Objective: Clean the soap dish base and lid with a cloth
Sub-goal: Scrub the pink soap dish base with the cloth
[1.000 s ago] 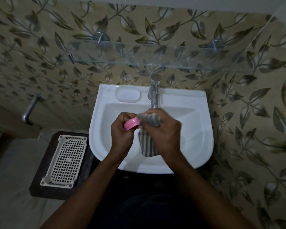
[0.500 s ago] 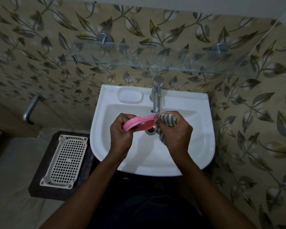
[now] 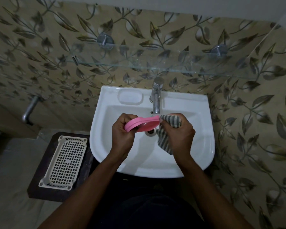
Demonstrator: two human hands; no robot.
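"On the far left, what did you see?"

"A metal pipe [image 3: 30,111] stuck out of the leaf-patterned wall [image 3: 40,55]. Below it, to the right, a white mesh basket [image 3: 64,162] sat on a dark stand [image 3: 40,194], just beside the sink [image 3: 201,146]."

"And the person's hands?"

"Both were over the white basin. The left hand [image 3: 122,138] gripped the left end of a pink soap dish part [image 3: 142,123], fingers curled round its rim. I couldn't tell whether it was the base or the lid."

"Where exactly was it?"

"Held in the air, tilted, just under the spout of the tap [image 3: 156,100] and above the drain [image 3: 150,131]. It touched nothing but the hand and the cloth."

"The cloth?"

"A grey striped cloth [image 3: 165,144]. The right hand [image 3: 180,134] clutched it, bunched at the top and pressed against the right end of the pink part. Its loose tail hung down beside the palm, over the basin."

"Anything behind the hands?"

"A moulded soap recess [image 3: 130,97] in the back ledge of the sink, left of the tap. Higher up, a glass shelf [image 3: 155,66] ran across the wall on two round metal brackets, one [image 3: 105,41] towards the left and one [image 3: 219,51] towards the right."

"And on the right?"

"Only more of the leaf-patterned wall, turning a corner."
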